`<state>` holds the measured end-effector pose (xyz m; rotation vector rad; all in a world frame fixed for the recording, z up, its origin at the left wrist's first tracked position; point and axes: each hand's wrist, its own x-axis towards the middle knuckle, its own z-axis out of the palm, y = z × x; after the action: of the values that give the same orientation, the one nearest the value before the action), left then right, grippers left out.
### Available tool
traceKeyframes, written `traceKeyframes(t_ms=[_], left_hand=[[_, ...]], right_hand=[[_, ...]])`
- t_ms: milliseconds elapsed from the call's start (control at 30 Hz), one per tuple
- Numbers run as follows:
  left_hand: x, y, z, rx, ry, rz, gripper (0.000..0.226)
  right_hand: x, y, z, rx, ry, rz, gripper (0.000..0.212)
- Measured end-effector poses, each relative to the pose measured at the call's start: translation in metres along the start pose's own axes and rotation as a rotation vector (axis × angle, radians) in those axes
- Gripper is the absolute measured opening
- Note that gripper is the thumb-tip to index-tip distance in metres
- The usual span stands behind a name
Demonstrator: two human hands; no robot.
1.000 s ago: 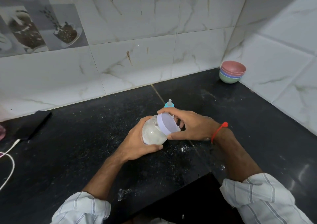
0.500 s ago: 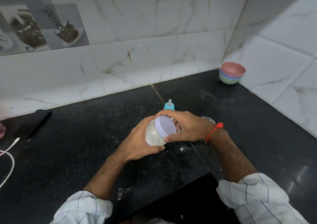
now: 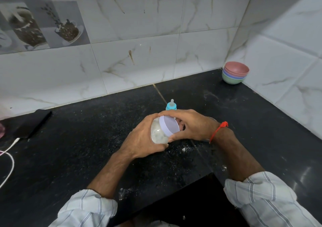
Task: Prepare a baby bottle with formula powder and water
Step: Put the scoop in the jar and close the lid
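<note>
Both hands meet over the middle of the black speckled surface [image 3: 87, 148], holding a small clear jar [image 3: 157, 133] of white powder tipped on its side, its mouth turned toward the right. The left hand [image 3: 139, 139] wraps the jar's body, fingers curled under it and thumb over the top. The right hand [image 3: 190, 124] grips the jar's pale lilac lid [image 3: 169, 125], fingers curled over the upper rim and thumb pressed on the lower edge; whether the lid is tight or loose on the jar cannot be told. A red thread [image 3: 218, 130] circles the right wrist, and both forearms come out of rolled striped sleeves [image 3: 261, 197]. Just behind the hands stands the baby bottle [image 3: 171, 105], upright on the surface, with only its clear teat and blue collar showing above the fingers; its body is hidden. White powder specks [image 3: 184, 149] lie scattered on the surface below and beside the hands. In the far right corner, against the marble tiled wall [image 3: 139, 61], sits a stack of bowls [image 3: 235, 74], pink on top, then blue, then green. At the far left a dark phone [image 3: 33, 122] lies flat with a white cable [image 3: 10, 155] plugged into it.
</note>
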<state>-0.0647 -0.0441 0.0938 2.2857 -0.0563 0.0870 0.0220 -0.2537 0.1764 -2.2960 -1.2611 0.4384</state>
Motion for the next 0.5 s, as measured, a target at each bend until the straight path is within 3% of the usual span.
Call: traceKeyframes(t_ms=[233, 400, 500], left_hand=[[0.005, 0.002, -0.007, 0.027, -0.062, 0.008, 0.102], [0.0, 0.007, 0.005, 0.059, 0.005, -0.011, 0.104], [-0.002, 0.004, 0.008, 0.059, -0.007, 0.022, 0.103]], right_hand=[[0.0, 0.002, -0.002, -0.004, -0.032, -0.018, 0.084], [0.003, 0.002, 0.006, -0.046, 0.027, 0.203, 0.069], [0.005, 0.002, 0.009, -0.037, -0.019, 0.343, 0.081]])
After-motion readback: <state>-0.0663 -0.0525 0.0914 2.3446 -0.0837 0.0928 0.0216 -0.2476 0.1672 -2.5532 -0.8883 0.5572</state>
